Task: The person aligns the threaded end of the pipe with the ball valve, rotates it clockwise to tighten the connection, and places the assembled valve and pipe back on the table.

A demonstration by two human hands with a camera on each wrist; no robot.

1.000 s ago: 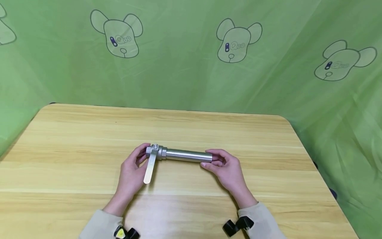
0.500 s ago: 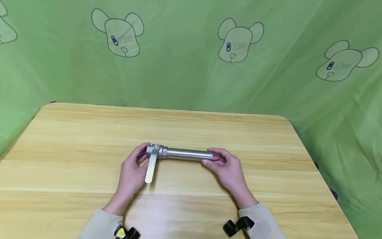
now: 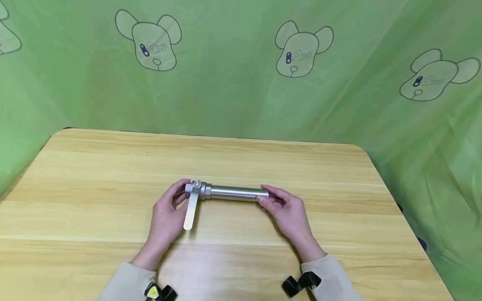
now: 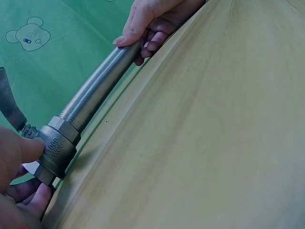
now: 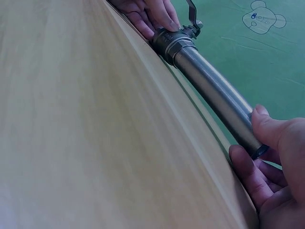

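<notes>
A metal ball valve (image 3: 203,191) with a flat lever handle (image 3: 191,213) is joined to a smooth steel pipe (image 3: 235,192). Raised lettering reading "1000 WOG" shows on the valve body in the left wrist view. My left hand (image 3: 168,213) grips the valve at its hex end, thumb on the body and fingers beneath. At the opposite end, my right hand (image 3: 288,213) holds the pipe near its tip, the thumb on top and other fingers behind and under it. The lever points toward me, beside the left thumb. Pipe threads show where it enters the valve in the left wrist view.
The wood-grain table (image 3: 241,267) lies under both hands. Behind and to the right hangs a green curtain (image 3: 226,83) printed with cartoon bear heads. Black camera mounts (image 3: 301,284) are strapped at both sleeves.
My right thumb and fingers have shifted slightly around the pipe's end, the thumb moving up onto it. The pipe's right end has risen a little in view. My left hand keeps its grip.
</notes>
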